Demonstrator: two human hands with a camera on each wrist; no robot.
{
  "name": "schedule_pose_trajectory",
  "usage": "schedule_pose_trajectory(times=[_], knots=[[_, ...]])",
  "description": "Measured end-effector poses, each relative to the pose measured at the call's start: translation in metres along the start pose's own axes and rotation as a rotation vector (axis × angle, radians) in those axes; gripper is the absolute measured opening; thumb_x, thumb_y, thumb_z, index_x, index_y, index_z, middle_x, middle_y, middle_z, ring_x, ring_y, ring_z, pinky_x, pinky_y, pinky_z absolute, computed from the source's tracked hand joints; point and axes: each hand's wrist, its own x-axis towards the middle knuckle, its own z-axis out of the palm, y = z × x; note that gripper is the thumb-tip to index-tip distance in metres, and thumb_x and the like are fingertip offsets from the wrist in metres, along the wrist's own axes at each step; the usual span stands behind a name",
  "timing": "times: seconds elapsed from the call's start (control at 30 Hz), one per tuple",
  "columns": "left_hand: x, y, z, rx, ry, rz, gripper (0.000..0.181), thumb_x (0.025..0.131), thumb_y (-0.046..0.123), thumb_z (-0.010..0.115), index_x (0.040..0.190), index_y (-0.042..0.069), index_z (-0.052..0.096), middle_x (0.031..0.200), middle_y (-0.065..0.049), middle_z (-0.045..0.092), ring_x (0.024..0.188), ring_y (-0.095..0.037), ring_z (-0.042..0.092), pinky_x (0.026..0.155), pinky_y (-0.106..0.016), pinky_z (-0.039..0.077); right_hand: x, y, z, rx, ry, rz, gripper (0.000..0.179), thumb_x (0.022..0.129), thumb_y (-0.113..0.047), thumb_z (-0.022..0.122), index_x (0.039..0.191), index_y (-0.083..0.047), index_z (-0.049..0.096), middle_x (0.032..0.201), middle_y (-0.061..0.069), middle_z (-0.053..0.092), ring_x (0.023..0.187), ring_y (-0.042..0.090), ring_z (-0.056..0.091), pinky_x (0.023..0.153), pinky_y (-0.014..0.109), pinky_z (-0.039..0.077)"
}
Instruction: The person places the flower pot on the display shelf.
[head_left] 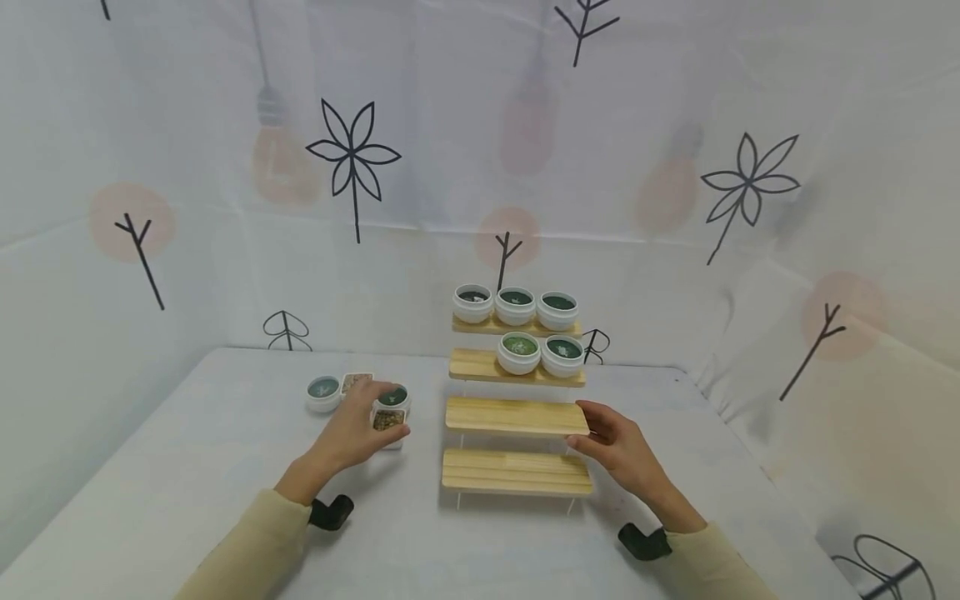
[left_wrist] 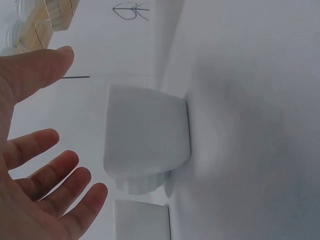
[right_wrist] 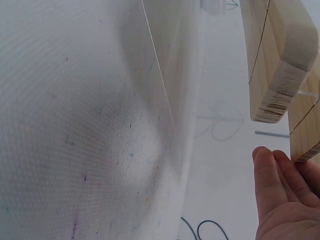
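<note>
A white square pot (left_wrist: 147, 130) with a speckled brown-green top stands on the left of the table. My left hand (head_left: 352, 429) is beside it, thumb and fingers spread, and the left wrist view shows a gap between fingers and pot. Close around it are a round white pot with a dark green top (head_left: 392, 397), another square pot (head_left: 356, 381) and a round pot (head_left: 323, 393). My right hand (head_left: 618, 446) touches the right end of a wooden shelf (head_left: 513, 417), second from the bottom of a stepped rack. Its fingers look fairly straight, with the thumb low at the front corner.
Three round white pots (head_left: 515, 307) line the top shelf (head_left: 480, 326). On the shelf below (head_left: 471, 365) two more (head_left: 519, 353) stand toward the right. The lowest shelf (head_left: 517, 473) is nearest me. A patterned white cloth (head_left: 427, 167) hangs behind the table (head_left: 412, 542).
</note>
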Motion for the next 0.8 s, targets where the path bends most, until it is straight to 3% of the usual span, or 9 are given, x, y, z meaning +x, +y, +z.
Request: schedule_pose_trajectory(times=[0.17,0.43,0.8], knots=[[-0.001,-0.007,0.002,-0.001,-0.017,-0.023,0.066,0.076,0.030,0.081,0.129,0.002,0.054,0.137,-0.022,0.046,0.136,-0.044,0.028,0.108,-0.058,0.028,0.001,0.001,0.001,0.005,0.007,-0.011,0.064,0.084,-0.034,0.074,0.135,-0.004,0.049,0.128,0.015,0.057,0.115,0.029,0.057,0.094,0.036,0.050],[-0.001,-0.014,0.004,0.011,-0.045,-0.056,0.063,0.075,0.030,0.082,0.126,0.002,0.056,0.125,-0.015,0.052,0.107,-0.031,0.055,0.090,-0.046,0.049,0.001,0.003,0.000,-0.007,0.005,-0.009,0.065,0.084,-0.037,0.073,0.136,-0.005,0.049,0.129,0.014,0.057,0.116,0.028,0.057,0.095,0.037,0.050],[-0.002,-0.019,0.004,0.018,-0.099,-0.135,0.066,0.072,0.032,0.084,0.124,0.003,0.057,0.118,-0.012,0.053,0.103,-0.027,0.056,0.087,-0.042,0.052,-0.002,-0.004,0.000,0.042,-0.006,-0.034,0.061,0.086,-0.025,0.073,0.137,-0.003,0.047,0.127,0.017,0.057,0.113,0.029,0.058,0.092,0.034,0.051]])
